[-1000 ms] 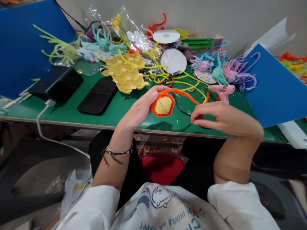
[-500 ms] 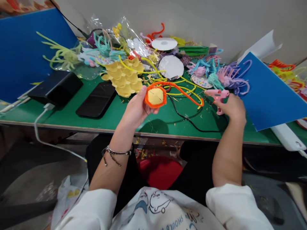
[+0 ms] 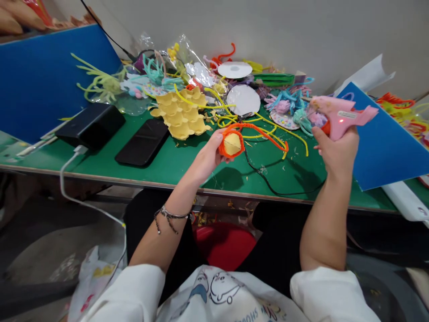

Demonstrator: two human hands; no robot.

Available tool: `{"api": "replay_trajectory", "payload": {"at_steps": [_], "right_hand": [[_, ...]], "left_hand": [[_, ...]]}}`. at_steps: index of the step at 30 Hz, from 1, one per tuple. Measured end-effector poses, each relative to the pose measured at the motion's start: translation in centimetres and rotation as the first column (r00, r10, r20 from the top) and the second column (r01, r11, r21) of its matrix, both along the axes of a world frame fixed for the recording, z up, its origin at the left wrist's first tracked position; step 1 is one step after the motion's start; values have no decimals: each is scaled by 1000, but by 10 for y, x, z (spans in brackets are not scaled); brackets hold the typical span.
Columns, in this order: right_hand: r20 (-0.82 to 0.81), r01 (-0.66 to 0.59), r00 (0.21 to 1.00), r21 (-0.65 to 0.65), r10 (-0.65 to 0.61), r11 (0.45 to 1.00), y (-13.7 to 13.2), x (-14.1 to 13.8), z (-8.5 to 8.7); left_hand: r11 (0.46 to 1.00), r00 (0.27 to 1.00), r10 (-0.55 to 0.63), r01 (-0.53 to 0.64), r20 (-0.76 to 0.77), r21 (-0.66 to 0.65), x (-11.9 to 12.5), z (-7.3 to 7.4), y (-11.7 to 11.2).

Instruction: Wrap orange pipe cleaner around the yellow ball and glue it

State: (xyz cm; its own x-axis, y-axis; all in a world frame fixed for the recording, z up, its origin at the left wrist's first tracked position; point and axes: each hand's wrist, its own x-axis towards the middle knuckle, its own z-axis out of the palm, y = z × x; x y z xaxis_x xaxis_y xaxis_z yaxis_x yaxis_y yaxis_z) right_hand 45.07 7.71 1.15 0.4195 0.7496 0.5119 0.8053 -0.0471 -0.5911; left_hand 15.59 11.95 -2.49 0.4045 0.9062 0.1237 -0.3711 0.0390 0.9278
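Note:
Between the fingers of my left hand [image 3: 212,154] is a yellow egg-carton cup [image 3: 232,144], its rim wrapped in orange pipe cleaner [image 3: 266,131]. The pipe cleaner's loose end loops out to the right above the table. My right hand [image 3: 342,150] is wrapped round the handle of a pink glue gun [image 3: 338,114], raised above the table with its nozzle toward the left and a small red light glowing. Behind my left hand lies a yellow egg-carton piece [image 3: 182,112], beside several yellow pipe cleaners [image 3: 231,120].
On the green table [image 3: 161,176] lie a black phone [image 3: 143,142] and a black box [image 3: 90,125] with a white cable. Blue boards [image 3: 389,143] stand at both sides. White discs [image 3: 244,100] and pipe-cleaner crafts [image 3: 156,67] pile along the wall. A black cord [image 3: 264,179] crosses the front.
My right hand has lifted the glue gun off the table area and turned it so the nozzle points left. My left hand still holds the cup, tilted slightly. The view has shifted a little.

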Motion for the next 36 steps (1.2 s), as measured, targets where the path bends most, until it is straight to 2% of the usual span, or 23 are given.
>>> {"api": "replay_trajectory", "payload": {"at_steps": [2,4,7,9,13,18,27,36], "right_hand": [[-136,47,990,68,-37,997,-11,-29,15],[-144,8,990,82,4,997,-22,-58,28],[-106,-166,979,63,172,984,-32,-87,39],[-87,-224,970,40,226,974,-34,-95,40],[-34,-180,984,-74,178,981,-33,-96,40],[-18,-243,970,-137,243,960,-30,-99,39],[40,-312,946,-163,322,936,-30,-100,40],[71,-295,949,-152,308,943,-29,-99,40]], "left_hand": [[1000,1000,2,-1,-19,31,1,-2,-1],[996,998,27,-23,-55,82,0,-3,-3],[984,989,72,-50,-126,171,-3,-3,-6],[977,983,91,-57,-158,206,-4,0,-8],[968,983,116,-81,-139,238,-6,6,-11],[966,987,105,-71,-125,249,-6,10,-15],[953,982,129,-83,-142,291,-9,12,-20],[920,977,164,-100,-139,380,-13,9,-17]]}}
